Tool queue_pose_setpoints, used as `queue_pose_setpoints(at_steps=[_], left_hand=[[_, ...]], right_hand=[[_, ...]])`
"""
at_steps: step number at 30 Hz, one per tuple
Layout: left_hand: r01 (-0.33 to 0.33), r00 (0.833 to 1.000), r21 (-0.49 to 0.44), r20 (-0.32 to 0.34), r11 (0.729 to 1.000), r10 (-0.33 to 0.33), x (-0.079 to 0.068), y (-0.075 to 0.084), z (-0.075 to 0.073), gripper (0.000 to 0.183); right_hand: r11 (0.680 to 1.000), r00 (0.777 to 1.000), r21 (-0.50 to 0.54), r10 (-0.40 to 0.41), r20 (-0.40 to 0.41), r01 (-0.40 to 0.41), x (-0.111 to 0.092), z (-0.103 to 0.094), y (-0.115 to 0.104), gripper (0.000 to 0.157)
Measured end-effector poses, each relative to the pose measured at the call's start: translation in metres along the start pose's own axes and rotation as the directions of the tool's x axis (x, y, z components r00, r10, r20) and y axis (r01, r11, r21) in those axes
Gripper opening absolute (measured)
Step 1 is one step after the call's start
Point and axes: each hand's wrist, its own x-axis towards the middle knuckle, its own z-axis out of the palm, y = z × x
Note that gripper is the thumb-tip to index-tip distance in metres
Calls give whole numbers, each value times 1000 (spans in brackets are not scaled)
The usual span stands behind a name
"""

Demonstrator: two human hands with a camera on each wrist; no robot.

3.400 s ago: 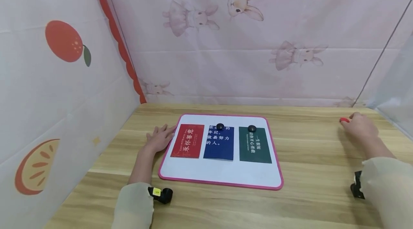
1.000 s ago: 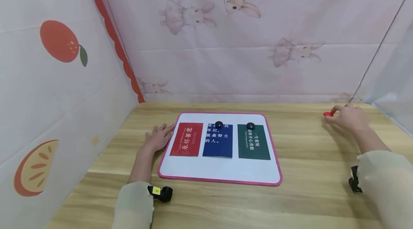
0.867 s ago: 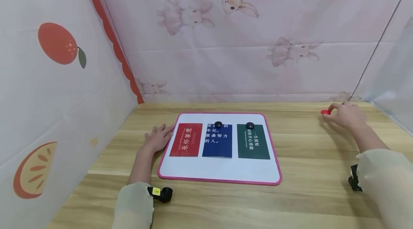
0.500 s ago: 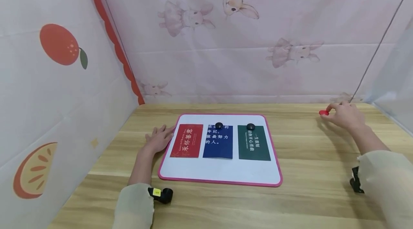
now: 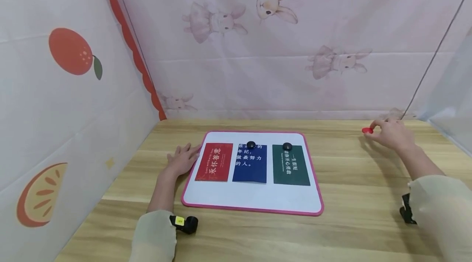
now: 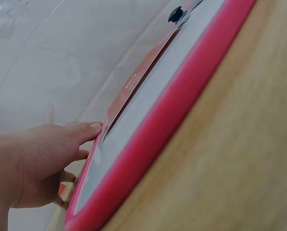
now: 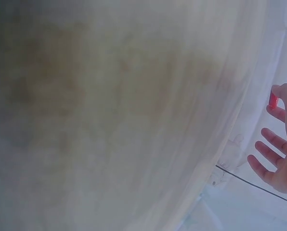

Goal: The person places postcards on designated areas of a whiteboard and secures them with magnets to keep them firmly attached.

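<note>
My right hand (image 5: 394, 134) pinches a small red round magnet (image 5: 366, 130) between thumb and forefinger, close over the table to the right of the whiteboard. In the right wrist view the other fingers of that hand (image 7: 284, 144) spread away from the magnet (image 7: 272, 100). With fingers extended, my left hand (image 5: 182, 160) rests at the left edge of the pink-rimmed whiteboard (image 5: 250, 198); its thumb touches the rim in the left wrist view. On the board lie a red card (image 5: 214, 162), a blue card (image 5: 250, 175) and a green card (image 5: 295, 174). Black magnets sit atop the blue (image 5: 251, 144) and green cards (image 5: 287, 146).
A wood-grain table (image 5: 354, 229) carries the board. Behind it hangs a pink rabbit-print cloth (image 5: 280, 85), and a white fruit-print cloth (image 5: 110, 122) closes off the left side. Black wrist cameras are strapped near the left cuff (image 5: 189, 225) and the right cuff (image 5: 407, 210).
Over these frames my right hand has moved left toward the board, keeping the red magnet pinched. My left hand stays at the board's edge; cards and black magnets keep their places.
</note>
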Motion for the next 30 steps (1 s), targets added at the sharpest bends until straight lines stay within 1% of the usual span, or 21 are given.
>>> queue_pose_setpoints(at_steps=[7,17,20,30], left_hand=[[1,1000,1,-9,1000,-1,2,-2,0,49],[-8,1000,-1,-2,1000,8,-2,-1,0,48],[-5,1000,-2,-1,1000,5,-2,-1,-1,48],[2,1000,3,-1,1000,-2,-1,-1,0,48]], right_hand=[[1000,1000,3,-17,-9,17,1,-4,-5,48],[1000,1000,-3,-30,1,30,0,-5,-13,47],[999,999,-10,-38,5,38,2,-4,-15,46],[998,998,13,-64,30,64,5,-5,-26,47]])
